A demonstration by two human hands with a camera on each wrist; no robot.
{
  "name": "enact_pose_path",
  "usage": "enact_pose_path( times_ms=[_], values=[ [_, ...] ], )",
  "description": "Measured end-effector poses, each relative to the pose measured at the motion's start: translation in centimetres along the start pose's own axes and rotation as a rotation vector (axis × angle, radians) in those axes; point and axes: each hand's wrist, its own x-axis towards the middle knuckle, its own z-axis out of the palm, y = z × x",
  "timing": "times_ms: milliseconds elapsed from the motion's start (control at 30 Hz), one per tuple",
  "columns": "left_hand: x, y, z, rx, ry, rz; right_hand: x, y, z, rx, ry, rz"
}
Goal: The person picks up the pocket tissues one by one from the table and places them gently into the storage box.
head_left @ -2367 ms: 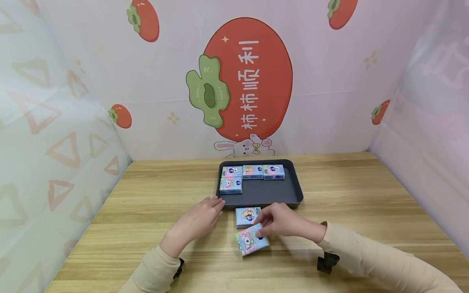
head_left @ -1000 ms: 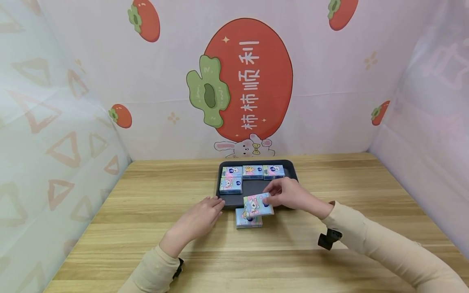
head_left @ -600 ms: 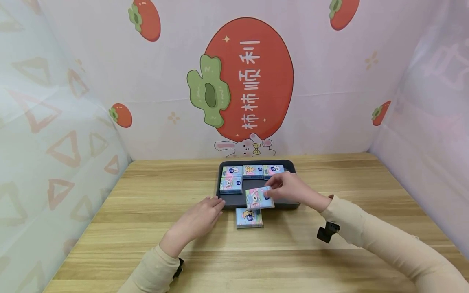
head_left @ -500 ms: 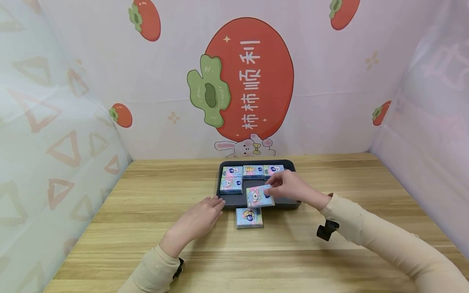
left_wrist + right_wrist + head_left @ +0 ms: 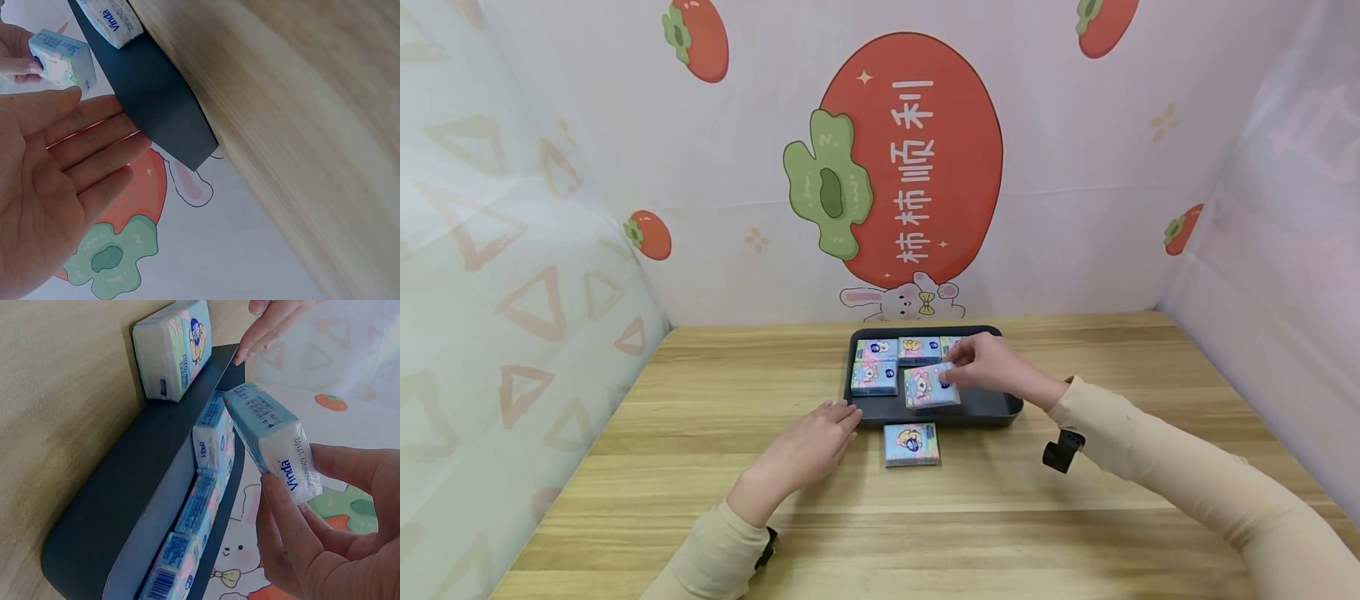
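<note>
My right hand [image 5: 996, 367] pinches a small pack of pocket tissues [image 5: 931, 386] by its right end, above the dark grey tray [image 5: 985, 410]. In the right wrist view, thumb and fingers hold the pack [image 5: 275, 440] at its "Vinda" end. Several like packs lie in the tray: a row along the back, whose right one is partly behind my hand, and one pack [image 5: 874, 379] at front left. My left hand [image 5: 812, 442] touches the tray's front left corner with fingers straight, as the left wrist view of the hand [image 5: 69, 162] shows.
Another tissue pack [image 5: 912, 445] lies on the wooden table [image 5: 715, 400] just in front of the tray. A printed fabric backdrop [image 5: 1060, 250] stands behind the table, with similar sheets on both sides.
My right hand has lifted the tissue pack from beside the one on the table and carried it away from me, over the tray. My left hand has stayed at the tray's corner.
</note>
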Motion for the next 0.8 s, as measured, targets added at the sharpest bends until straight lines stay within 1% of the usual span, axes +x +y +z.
enact_pose_path(
  times_ms=[300,500,800],
  values=[
    [0.1,0.0,0.0,0.014,-0.003,0.006,0.9,0.2,-0.1,0.028,0.004,0.03],
    [0.0,0.0,-0.1,0.008,-0.004,0.009,1.6,0.2,0.0,0.018,0.008,0.064],
    [-0.1,0.0,-0.1,0.008,0.005,0.007,2.4,0.0,0.0,0.02,0.004,0.083]
  ],
)
